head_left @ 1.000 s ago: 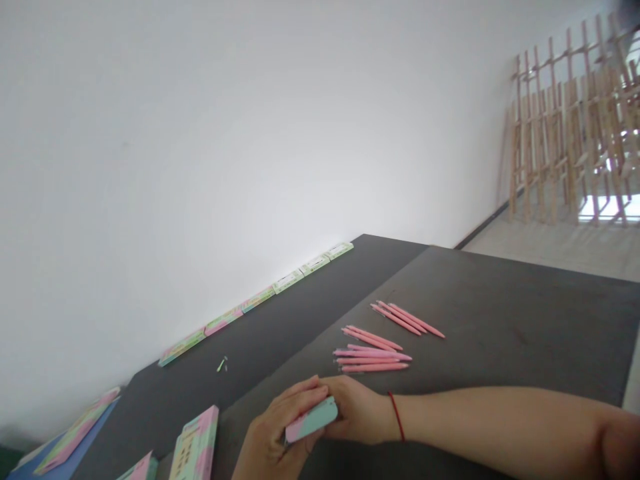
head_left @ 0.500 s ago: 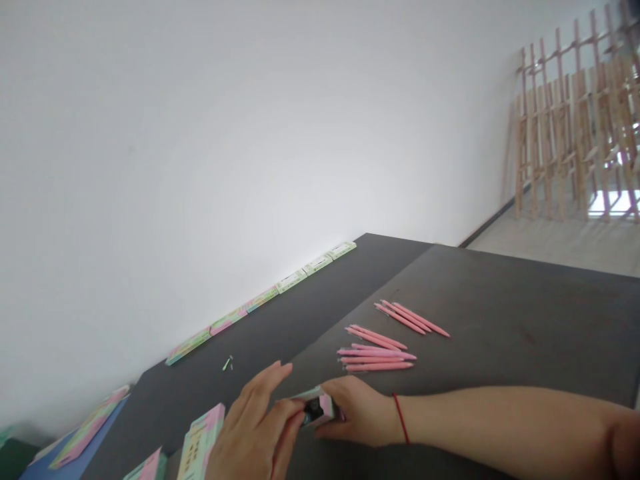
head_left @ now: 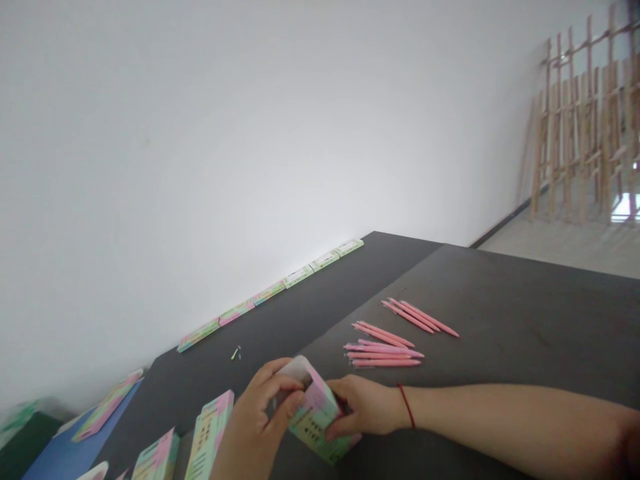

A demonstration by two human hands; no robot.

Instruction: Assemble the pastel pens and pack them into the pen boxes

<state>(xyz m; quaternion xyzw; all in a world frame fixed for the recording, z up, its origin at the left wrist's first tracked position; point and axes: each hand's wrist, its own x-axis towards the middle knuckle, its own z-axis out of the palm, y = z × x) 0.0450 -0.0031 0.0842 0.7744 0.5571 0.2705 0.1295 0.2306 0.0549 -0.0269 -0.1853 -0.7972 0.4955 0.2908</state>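
Clock centred on the held box, 12 = away from the wearer. Pale wall [head_left: 250, 133] runs about 10 to 1. Black table [head_left: 525, 320] in front of it. Wooden frames [head_left: 584, 153] at 2, well past the table. Row of boxes [head_left: 237, 311] along the wall edge, 10 round to 12. Right hand [head_left: 363, 403] at 3: fingers wrapped round the box side, thumb on the printed face. Left hand [head_left: 265, 407] at 9: thumb and fingers closed in a pinch by the mouth. Open box [head_left: 317, 410] is between the two, tilted, mouth toward 11, low end toward 5; can't tell if it touches the table. Change: half a second back it was nearly end-on with left fingers fanned out; now it's swung to show the printed face and those fingers have closed at the mouth edge. My read: the mouth end is what's being worked, and both hands are tied up on it. Contents: can't tell. Pens [head_left: 385, 355] at 2, loose bunches, not shifted on the table, no hand on them. Scraps [head_left: 235, 354] at 10, too small to identify.
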